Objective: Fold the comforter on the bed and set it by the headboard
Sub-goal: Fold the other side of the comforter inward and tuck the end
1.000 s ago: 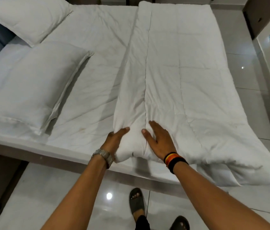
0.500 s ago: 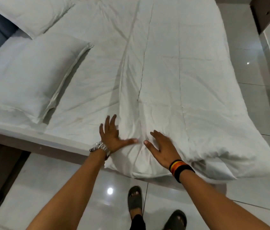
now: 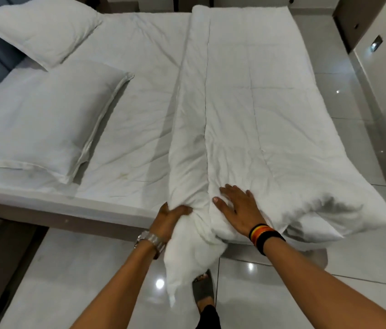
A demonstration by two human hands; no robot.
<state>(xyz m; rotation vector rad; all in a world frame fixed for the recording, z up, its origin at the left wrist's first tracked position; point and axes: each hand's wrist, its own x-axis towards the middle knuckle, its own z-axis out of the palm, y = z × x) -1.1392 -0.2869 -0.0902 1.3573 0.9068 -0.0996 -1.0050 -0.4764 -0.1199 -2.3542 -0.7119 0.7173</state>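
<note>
- While the comforter (image 3: 246, 115) lies folded lengthwise along the right half of the bed (image 3: 128, 115), its near corner hangs over the edge.
- Left hand (image 3: 170, 219) grips that bunched corner.
- Right hand (image 3: 237, 210) presses flat, fingers spread, on the comforter's top layer.
</note>
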